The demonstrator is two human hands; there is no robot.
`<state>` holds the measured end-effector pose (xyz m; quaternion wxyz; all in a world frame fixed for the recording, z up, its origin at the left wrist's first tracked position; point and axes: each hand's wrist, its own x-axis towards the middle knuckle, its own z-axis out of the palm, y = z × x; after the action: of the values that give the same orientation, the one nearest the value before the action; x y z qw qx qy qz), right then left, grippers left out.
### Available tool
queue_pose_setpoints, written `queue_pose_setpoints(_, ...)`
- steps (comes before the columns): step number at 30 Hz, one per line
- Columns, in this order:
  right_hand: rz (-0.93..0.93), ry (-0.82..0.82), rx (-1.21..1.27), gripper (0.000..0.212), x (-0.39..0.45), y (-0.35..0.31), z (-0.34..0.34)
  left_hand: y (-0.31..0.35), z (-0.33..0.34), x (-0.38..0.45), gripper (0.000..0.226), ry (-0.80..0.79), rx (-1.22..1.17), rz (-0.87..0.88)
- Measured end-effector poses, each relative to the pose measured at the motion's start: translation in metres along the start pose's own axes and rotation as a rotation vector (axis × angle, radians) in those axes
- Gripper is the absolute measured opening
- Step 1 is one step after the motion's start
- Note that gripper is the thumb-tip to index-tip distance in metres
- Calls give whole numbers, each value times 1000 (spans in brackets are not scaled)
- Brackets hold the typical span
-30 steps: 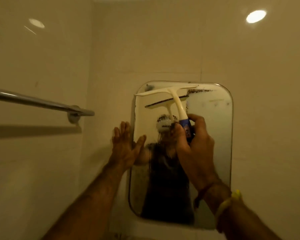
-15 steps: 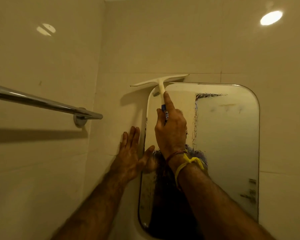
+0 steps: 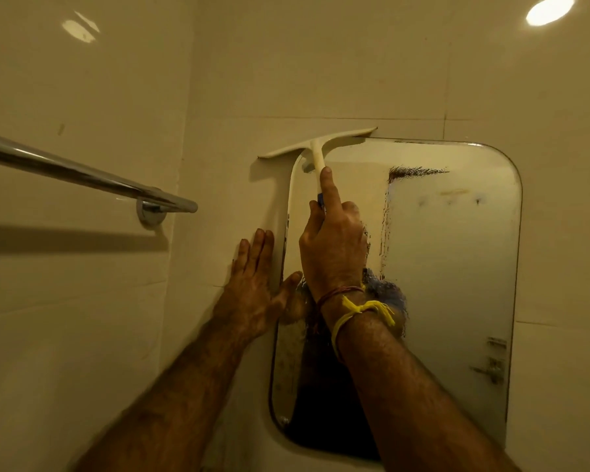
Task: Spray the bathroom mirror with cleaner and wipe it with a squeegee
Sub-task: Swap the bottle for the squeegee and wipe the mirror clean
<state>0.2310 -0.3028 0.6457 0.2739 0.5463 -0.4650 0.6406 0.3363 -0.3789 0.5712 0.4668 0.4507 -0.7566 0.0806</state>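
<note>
Here, right hand [image 3: 332, 247] grips squeegee [image 3: 315, 148] at mirror's [image 3: 450, 267] upper-left corner, frame centre; left hand [image 3: 256, 287] spread flat on wall [image 3: 321, 63].

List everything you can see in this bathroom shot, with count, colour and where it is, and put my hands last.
Squeegee: one, cream-white, blade at the mirror's top left corner, overhanging onto the wall.
Mirror: one, rounded corners, on the far wall; right part fogged with cleaner, left strip wiped.
Towel bar: one, chrome, on the left wall.
Wall tiles: cream, glossy, all round.
Light: one, white glare, top right.
Wristbands: yellow and red thread, on the right wrist.
Left hand: one, flat on the wall beside the mirror's left edge.
Right hand: one, gripping the squeegee handle, forefinger along it.
</note>
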Motion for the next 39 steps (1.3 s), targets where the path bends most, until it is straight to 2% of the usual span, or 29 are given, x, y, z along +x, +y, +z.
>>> queue_pose_setpoints(11,20,-13,-13,54,-15,-7,-2,-7,2,5,90,-14,35,8)
queue_pose_setpoints(26,57,7,27,53,-51,0,1,-9,-6,1,75,-53,19,52)
queue_pose_setpoints(39,90,-58,62,57,-99,11,-8,-14,-14,4,66,-86,-63,77)
